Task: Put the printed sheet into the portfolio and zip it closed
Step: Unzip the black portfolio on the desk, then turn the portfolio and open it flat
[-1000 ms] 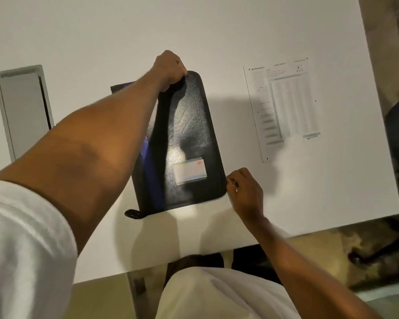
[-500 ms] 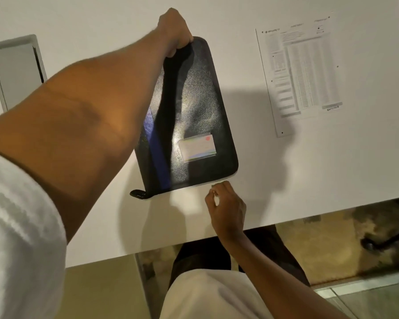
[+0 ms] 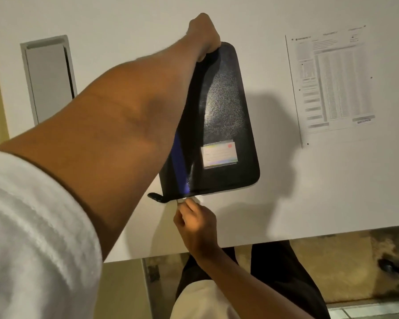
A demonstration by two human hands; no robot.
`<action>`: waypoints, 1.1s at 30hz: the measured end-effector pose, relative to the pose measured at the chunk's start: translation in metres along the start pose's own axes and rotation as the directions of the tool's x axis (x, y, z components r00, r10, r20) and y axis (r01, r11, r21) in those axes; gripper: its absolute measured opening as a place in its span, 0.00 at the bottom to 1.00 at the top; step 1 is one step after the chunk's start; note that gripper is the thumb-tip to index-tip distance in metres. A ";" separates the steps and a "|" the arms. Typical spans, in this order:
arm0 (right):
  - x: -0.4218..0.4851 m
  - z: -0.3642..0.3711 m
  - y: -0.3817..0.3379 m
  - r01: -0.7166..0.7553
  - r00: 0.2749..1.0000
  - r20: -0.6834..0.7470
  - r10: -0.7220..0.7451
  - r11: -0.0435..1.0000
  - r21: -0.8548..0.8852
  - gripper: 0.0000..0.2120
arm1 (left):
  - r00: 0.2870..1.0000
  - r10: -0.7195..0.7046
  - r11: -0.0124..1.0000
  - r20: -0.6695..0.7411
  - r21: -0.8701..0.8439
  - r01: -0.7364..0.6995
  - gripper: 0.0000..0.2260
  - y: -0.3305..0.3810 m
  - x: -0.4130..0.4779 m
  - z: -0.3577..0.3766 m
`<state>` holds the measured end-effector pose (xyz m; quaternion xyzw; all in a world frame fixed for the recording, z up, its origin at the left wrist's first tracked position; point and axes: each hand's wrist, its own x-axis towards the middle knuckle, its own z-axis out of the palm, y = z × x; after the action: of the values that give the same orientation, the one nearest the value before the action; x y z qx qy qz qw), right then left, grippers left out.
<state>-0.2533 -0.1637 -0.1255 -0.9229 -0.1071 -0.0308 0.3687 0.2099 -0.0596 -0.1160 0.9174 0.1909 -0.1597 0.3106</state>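
Portfolio (image 3: 224,107) zip comes round to the 7 o'clock corner. The right hand (image 3: 197,223), at the 5 o'clock corner a second ago, has crossed the near edge and now pinches the pull (image 3: 181,199) just beside the black end tab (image 3: 156,197). That near side is probably unzipped, so the case looks almost ready to open, though no gap shows there. A blue strip shows along the left side, and a card label (image 3: 219,154) sits low on the cover. At 12 o'clock the left hand (image 3: 204,34) keeps its curled grip on the far edge, steadying the portfolio. The sheet (image 3: 332,81) has not been touched and lies flat at 2 o'clock, well apart from the case, so loading and closing remain to be done. Everything rests on a white table (image 3: 286,203) with a grey hatch (image 3: 47,79) set into it at 10 o'clock. Below the near edge are dark trousers and a worn, patchy floor (image 3: 332,268).
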 end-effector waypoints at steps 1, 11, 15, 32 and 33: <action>-0.002 0.005 -0.001 0.025 1.000 0.003 -0.025 1.000 -0.017 0.08 | 1.000 -0.012 0.998 0.021 -0.062 0.014 0.14 -0.001 0.000 0.000; 0.067 -0.050 0.019 -0.096 0.967 0.234 0.103 0.994 -0.044 0.12 | 0.996 0.090 0.995 0.012 -0.035 -0.090 0.10 -0.011 -0.029 -0.010; 0.133 -0.075 0.042 -0.310 0.947 0.068 0.314 0.949 -0.063 0.12 | 0.981 0.182 0.982 -0.064 0.062 -0.178 0.17 -0.022 -0.058 -0.025; 0.230 -0.091 0.080 -0.427 0.819 0.273 0.505 0.854 -0.298 0.21 | 0.911 -0.335 0.927 -0.240 -0.255 0.274 0.19 -0.133 -0.215 -0.014; 0.230 -0.090 0.080 -0.432 0.818 0.271 0.508 0.853 -0.293 0.21 | 0.907 -0.343 0.925 -0.246 -0.257 0.280 0.18 -0.132 -0.214 -0.013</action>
<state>-0.0093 -0.2422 -0.0830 -0.9462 0.0675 0.2093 0.2372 -0.0342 -0.0080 -0.0851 0.8489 0.3947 -0.0515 0.3478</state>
